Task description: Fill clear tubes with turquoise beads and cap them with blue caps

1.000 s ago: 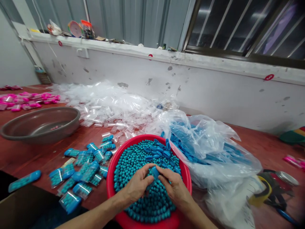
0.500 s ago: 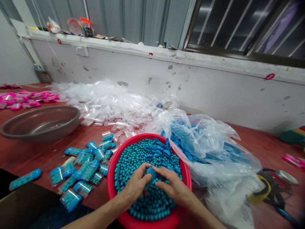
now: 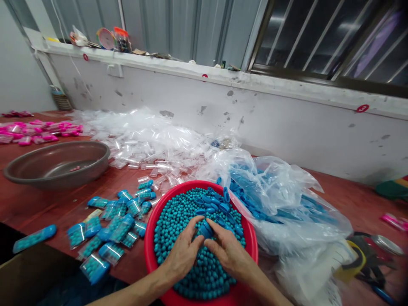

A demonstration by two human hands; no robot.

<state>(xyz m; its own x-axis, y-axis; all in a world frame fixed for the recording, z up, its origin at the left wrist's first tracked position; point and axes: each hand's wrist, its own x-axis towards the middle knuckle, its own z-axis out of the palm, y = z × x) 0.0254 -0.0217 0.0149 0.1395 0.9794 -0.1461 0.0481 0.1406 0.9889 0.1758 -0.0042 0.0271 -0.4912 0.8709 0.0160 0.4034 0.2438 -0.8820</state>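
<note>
Left hand (image 3: 183, 250): was curled nearly closed, with a hold on the small blue piece (image 3: 205, 230).
Right hand (image 3: 232, 253): was bent too, with finger and thumb at its right side.
Blue piece: sat between both hands, over the beads (image 3: 175, 216) in the red bowl (image 3: 150, 244).
Good way: likely called for a soft, steady pinch, kept low to catch drops.
Blue caps (image 3: 211, 206): lay on the far right beads.

Lighting: moderate. White glare dots clear plastic pile (image 3: 153, 131); reflections mark dark window (image 3: 318, 38); lower-left corner lies in shadow; edges stretch and blur.
</note>
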